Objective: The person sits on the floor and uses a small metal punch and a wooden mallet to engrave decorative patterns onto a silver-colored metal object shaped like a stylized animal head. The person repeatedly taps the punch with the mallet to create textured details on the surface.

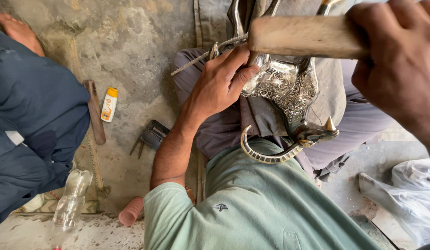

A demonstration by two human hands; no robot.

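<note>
My left hand [222, 81] grips a thin metal tool, pressing its tip against an embossed silver-coloured metal piece [284, 85] shaped like an animal head with a curved trunk [266, 155] and small horn. The piece rests on my lap over dark cloth. My right hand [398, 60] is raised at the upper right, closed around the wooden handle of a mallet [298, 36] that hovers above the metal piece.
Another person in dark blue clothing [34, 115] sits at the left. On the stone floor lie a small white and yellow tube [109, 104], a wooden-handled tool [94, 111], pliers [150, 136], a plastic bottle [71, 206], a pink cup [131, 210] and plastic bags [404, 194].
</note>
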